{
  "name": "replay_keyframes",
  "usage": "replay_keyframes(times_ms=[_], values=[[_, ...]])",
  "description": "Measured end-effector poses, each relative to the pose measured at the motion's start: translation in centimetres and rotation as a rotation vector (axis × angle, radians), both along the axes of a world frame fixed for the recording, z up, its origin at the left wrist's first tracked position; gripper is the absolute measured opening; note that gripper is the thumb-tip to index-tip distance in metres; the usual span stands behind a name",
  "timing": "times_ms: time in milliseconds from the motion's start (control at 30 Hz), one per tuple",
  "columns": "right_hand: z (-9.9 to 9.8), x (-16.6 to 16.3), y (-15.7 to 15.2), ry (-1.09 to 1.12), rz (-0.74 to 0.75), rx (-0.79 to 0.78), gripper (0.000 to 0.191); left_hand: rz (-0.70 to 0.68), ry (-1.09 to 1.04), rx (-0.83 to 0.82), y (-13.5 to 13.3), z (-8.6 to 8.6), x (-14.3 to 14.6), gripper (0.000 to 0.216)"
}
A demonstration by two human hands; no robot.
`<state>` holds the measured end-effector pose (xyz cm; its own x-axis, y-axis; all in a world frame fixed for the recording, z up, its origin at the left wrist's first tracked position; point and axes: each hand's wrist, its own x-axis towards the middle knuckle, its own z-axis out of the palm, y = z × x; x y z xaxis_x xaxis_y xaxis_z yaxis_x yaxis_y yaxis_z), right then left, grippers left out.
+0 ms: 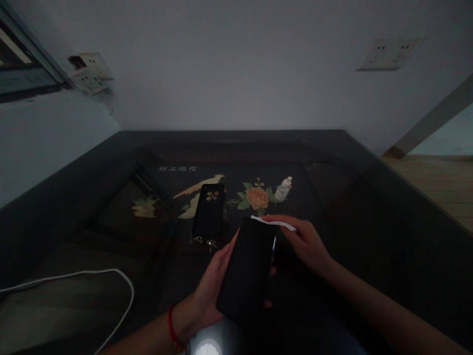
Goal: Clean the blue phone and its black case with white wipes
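A black smartphone [247, 271] lies tilted in my left hand [210, 291], whose fingers wrap behind it and show at its right edge. My right hand [305, 241] pinches a thin white cloth or tissue [275, 223] against the phone's top edge. Beyond the phone, a black phone case [209, 212] rests on the table, camera holes at its far end and a small metallic charm [210, 243] at its near end. Right of the case stands a small white dropper bottle [283, 190].
The dark glossy table [229, 136] carries a painted bird and flowers. A white cable [107, 270] curves across its left side. Wall sockets [389, 53] are on the right, with more sockets [92, 74] at the left. A bright light reflection [207, 346] shows at the near edge.
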<state>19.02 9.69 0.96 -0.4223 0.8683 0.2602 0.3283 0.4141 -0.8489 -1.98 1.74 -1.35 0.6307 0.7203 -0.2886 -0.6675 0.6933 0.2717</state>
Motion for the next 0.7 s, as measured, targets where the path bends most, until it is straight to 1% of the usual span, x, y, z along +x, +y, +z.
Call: replay_keyframes(times_ms=[133, 233, 300, 400, 467, 567, 633, 700], values=[[-0.7, 2.0, -1.4, -0.028, -0.091, 0.052, 0.036, 0.046, 0.080, -0.063, 0.3, 0.7, 0.2, 0.057], [-1.1, 2.2, -1.9, -0.019, -0.144, 0.157, 0.039, 0.056, 0.159, -0.058, 0.5, 1.0, 0.3, 0.057], [-1.4, 2.0, -2.1, -0.013, -0.087, 0.302, 0.044, 0.058, 0.192, -0.061, 0.5, 0.9, 0.3, 0.057], [-1.8, 1.6, -2.7, -0.032, 0.112, 0.572, 0.048, 0.101, 0.188, -0.078, 0.4, 0.5, 0.2, 0.056], [-1.9, 1.5, -3.1, -0.069, 0.239, 0.705, 0.047, 0.119, 0.170, -0.085, 0.4, 0.1, 0.2, 0.053], [-1.9, 1.5, -3.7, -0.137, 0.341, 0.813, 0.046, 0.103, 0.173, -0.103, 0.3, -0.2, 0.2, 0.050], [-1.8, 1.6, -3.7, -0.169, 0.345, 0.832, 0.046, 0.075, 0.180, -0.113, 0.3, -0.2, 0.2, 0.051], [-1.8, 1.7, -3.4, -0.179, 0.325, 0.814, 0.048, 0.045, 0.173, -0.114, 0.3, -0.1, 0.2, 0.052]])
